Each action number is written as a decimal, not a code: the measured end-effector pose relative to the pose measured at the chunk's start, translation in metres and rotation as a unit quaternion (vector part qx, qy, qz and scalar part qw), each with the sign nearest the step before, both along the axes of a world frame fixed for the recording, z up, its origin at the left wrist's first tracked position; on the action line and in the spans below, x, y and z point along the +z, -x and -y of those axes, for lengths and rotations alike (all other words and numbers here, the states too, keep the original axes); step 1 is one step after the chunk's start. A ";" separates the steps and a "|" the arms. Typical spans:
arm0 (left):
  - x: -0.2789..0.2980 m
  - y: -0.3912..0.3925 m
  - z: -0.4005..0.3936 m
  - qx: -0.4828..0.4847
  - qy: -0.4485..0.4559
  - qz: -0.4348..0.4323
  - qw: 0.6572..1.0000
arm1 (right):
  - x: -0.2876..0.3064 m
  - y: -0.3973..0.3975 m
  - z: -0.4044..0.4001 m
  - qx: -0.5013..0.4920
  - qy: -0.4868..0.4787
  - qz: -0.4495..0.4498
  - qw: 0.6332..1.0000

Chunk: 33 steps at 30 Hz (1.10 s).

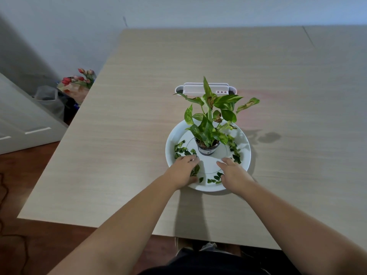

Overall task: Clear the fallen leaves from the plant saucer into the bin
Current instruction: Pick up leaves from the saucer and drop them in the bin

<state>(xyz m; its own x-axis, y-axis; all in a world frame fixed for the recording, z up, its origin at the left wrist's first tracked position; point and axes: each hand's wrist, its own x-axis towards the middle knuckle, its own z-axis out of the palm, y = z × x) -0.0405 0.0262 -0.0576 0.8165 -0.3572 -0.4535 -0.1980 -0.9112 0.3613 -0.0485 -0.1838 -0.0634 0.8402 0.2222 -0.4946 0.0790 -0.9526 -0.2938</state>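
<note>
Hands [183, 171] [234, 173] on saucer [245, 153], pot label [206, 151] unreadable

A pale wood-grain desk [198, 66] fills most of the view from above, its far edge meeting a plain white wall [178, 10] at twelve o'clock, with soft shadows falling across its surface. At nine o'clock a white panelled door [21, 120] stands beside dark reddish-brown wooden floor [29, 195], where a thin dark cable [4, 195] trails near the left edge. Around ten o'clock, in the corner past the desk, a bunch of red and pink tulips [79, 78] rests near a clear plastic bag [49, 98].
</note>
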 end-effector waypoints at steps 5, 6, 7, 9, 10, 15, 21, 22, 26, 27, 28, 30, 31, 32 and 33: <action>0.004 -0.004 -0.003 -0.050 -0.023 0.066 0.996 | -0.004 0.002 -0.001 -0.002 -0.028 0.018 0.999; 0.004 -0.003 -0.006 -0.044 -0.017 0.085 0.995 | -0.004 0.002 0.000 0.000 -0.032 0.034 0.999; 0.003 -0.003 -0.008 -0.032 -0.006 0.093 0.995 | -0.004 0.003 0.001 -0.006 -0.038 0.052 0.998; 0.001 -0.003 -0.011 0.000 0.019 0.083 0.996 | -0.002 0.003 0.002 -0.027 -0.040 0.082 0.995; 0.001 -0.003 -0.010 0.016 0.027 0.065 0.997 | 0.000 0.003 0.002 -0.040 -0.040 0.087 0.995; 0.003 -0.002 0.006 0.059 0.004 0.009 0.998 | 0.007 0.000 -0.014 -0.050 0.028 0.016 0.998; 0.000 -0.003 0.021 0.078 -0.076 0.017 0.994 | 0.008 -0.001 -0.033 -0.051 0.093 0.011 0.994; 0.000 -0.003 0.021 0.079 -0.072 0.013 0.994 | 0.008 -0.002 -0.034 -0.053 0.088 0.003 0.995; 0.002 -0.004 0.022 0.074 -0.047 -0.004 0.996 | 0.009 -0.004 -0.034 -0.046 0.059 -0.008 0.997; 0.003 -0.004 0.023 0.069 -0.045 -0.005 0.997 | 0.008 -0.003 -0.034 -0.043 0.058 -0.006 0.997; 0.003 -0.004 0.024 0.062 -0.044 -0.005 0.997 | 0.007 -0.003 -0.034 -0.042 0.058 -0.006 0.997; 0.003 -0.004 0.026 0.052 -0.045 -0.010 0.998 | 0.006 -0.001 -0.035 -0.044 0.065 -0.011 0.997; 0.002 -0.004 0.027 0.051 -0.043 -0.013 0.998 | 0.005 -0.001 -0.035 -0.046 0.066 -0.014 0.997; 0.001 -0.004 0.027 0.056 -0.039 -0.013 0.998 | 0.005 -0.001 -0.035 -0.044 0.065 -0.015 0.997; 0.000 -0.004 0.027 0.067 -0.031 -0.015 0.997 | 0.005 -0.001 -0.035 -0.039 0.063 -0.016 0.997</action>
